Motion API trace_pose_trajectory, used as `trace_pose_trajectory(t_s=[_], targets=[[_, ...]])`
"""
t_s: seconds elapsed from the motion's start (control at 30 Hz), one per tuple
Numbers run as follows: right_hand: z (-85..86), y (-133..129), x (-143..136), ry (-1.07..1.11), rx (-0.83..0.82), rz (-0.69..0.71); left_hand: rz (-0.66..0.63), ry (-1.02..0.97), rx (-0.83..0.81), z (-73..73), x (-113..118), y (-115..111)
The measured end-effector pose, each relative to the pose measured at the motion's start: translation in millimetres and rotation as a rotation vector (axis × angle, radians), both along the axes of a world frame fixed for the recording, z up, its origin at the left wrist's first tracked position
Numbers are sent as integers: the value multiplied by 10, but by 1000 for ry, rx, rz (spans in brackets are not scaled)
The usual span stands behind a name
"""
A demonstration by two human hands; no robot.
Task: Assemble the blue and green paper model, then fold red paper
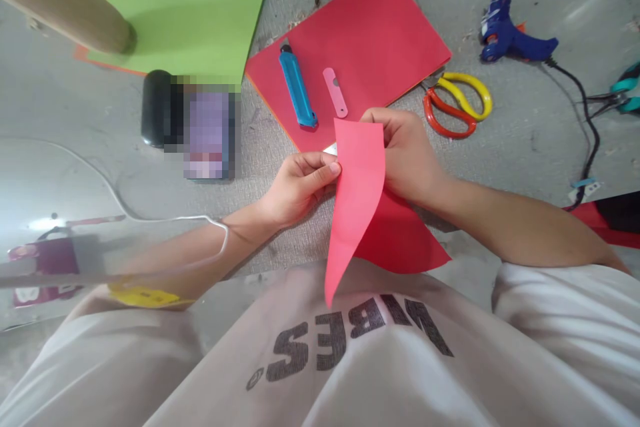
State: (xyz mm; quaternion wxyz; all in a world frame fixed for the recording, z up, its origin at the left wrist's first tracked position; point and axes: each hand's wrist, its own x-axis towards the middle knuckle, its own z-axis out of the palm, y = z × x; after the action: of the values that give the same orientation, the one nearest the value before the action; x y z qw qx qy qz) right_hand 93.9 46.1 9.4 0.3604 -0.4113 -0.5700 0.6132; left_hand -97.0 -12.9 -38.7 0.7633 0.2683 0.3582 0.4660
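My left hand (303,188) pinches the left edge of a folded red paper sheet (359,180) between thumb and fingers. A small white or silvery edge shows just above its fingertips; I cannot make out what that is. On the paper's other side, my right hand (413,153) is closed on the sheet near its top, its fingertips partly hidden behind it. The sheet's lower flap (403,240) spreads out toward my shirt. Just beyond my hands, a blue box cutter (297,87) and a pink folding knife or small pink tool (335,93) lie on stacked red paper (370,27).
Yellow-and-red-handled scissors (457,107) lie right of the stack, with a blue glue gun (515,33) and its black cord beyond. Green paper (195,27), a black case (159,108) and a blurred-out object are at left. A wooden post (65,0) stands over the green paper.
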Motion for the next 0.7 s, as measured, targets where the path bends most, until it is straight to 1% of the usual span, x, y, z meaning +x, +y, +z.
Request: trace_pose_trajectory(t_s=[0.17,0.27,0.5,0.7], targets=[[28,7,-8,-1,1,14,2,-3,-42,12,-6,3],[30,19,-6,-12,24,40,-4,16,-42,6,-11,14],[66,35,19,-17,1,66,15,15,-34,-18,-7,2],[45,-16,-46,20,-25,22,53,48,-9,-29,-4,-9]])
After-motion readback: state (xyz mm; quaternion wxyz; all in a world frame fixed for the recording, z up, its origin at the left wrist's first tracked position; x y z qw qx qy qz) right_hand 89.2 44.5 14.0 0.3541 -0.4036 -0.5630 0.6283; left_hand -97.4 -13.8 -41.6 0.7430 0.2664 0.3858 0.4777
